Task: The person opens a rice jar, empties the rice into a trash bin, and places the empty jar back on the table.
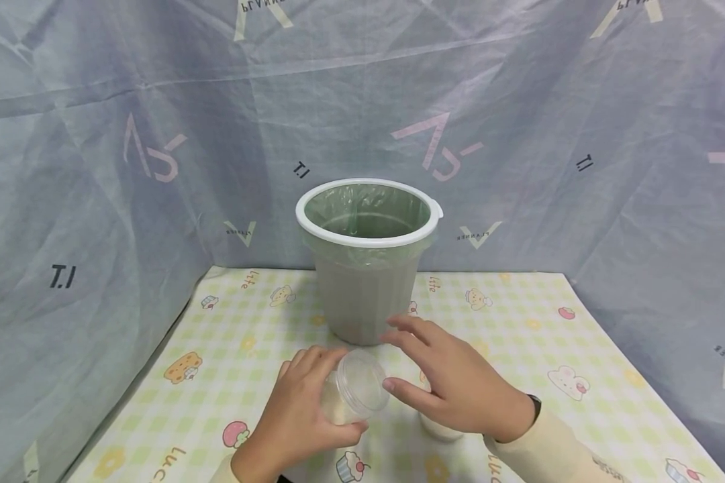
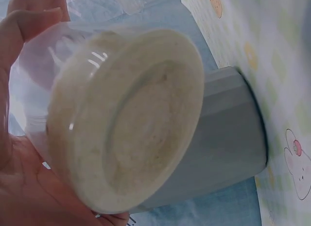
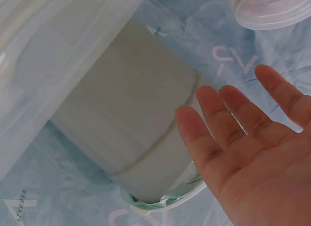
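A: What are the surface and the room like?

B: The bench (image 1: 507, 335) wears a white-and-green checked cover printed with cartoon foods and animals. Blue-grey fabric (image 1: 248, 121) with lettering hangs behind it and at both sides. At the back stands a tapered grey plastic bin (image 1: 362, 295) with a white rim (image 1: 362, 241) and a green translucent liner (image 1: 332, 208).

A: Anything hard to make out?

B: A second clear container with pale contents (image 1: 440, 431) sits under the right hand (image 1: 453, 382), which covers most of it. Both cream sleeves (image 1: 550, 436) run out of the frame, and in the right wrist view a large translucent shape (image 3: 43, 56) is cut off at the upper left.

A: And the hands?

B: The left hand's (image 1: 302, 406) fingers curl round a clear round plastic jar with cream-coloured contents (image 1: 332, 406), held in front of the bin. The right hand's fingers are spread and hold nothing; its thumb is just beside the jar's top — I cannot tell whether they touch.

A: Which way does the jar point?

B: It is tilted — its long axis slants, clear round top (image 1: 365, 381) facing right and up, base toward the left wrist camera
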### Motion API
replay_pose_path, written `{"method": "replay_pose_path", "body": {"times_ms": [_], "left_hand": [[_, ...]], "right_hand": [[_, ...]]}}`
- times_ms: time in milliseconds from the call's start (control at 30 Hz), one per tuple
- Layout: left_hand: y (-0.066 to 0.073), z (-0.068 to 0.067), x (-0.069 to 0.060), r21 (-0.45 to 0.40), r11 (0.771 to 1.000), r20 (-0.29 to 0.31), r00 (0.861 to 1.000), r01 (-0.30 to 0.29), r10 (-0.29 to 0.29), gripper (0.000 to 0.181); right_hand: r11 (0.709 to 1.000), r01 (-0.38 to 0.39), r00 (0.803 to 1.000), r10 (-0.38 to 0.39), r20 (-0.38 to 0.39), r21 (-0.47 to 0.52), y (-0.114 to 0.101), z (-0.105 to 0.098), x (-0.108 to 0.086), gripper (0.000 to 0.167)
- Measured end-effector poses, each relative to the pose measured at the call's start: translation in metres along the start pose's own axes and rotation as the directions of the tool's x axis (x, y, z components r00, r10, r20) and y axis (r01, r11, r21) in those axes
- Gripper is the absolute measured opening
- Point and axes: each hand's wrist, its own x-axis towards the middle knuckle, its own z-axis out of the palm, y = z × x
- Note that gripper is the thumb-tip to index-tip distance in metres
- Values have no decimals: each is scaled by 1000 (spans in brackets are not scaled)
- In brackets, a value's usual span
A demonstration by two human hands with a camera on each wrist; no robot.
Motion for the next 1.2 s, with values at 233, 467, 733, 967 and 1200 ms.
{"method": "replay_pose_path", "body": {"times_ms": [233,467,733,967,1200], "left_hand": [[-1,3,0,10,1000,-14,1000,-20,20,95],[2,4,1,5,1000,1,1000,-22,22,95],[3,6,0,-5,1000,9,1000,-23,23,93],[5,8,-1,-13,1000,19,1000,-6,6,95],[5,10,0,2,1000,-6,1000,-30,30,93]], "right_hand": [[999,16,1000,-17,20,28,-7,4,3,63],[999,39,999,-39,4,22,-11,7,7,67],[999,38,999,-39,25,28,-14,11,7,68],[999,25,999,-26,31,44,-17,14,7,68],[998,24,999,-25,26,51,-20,19,9,71]]}}
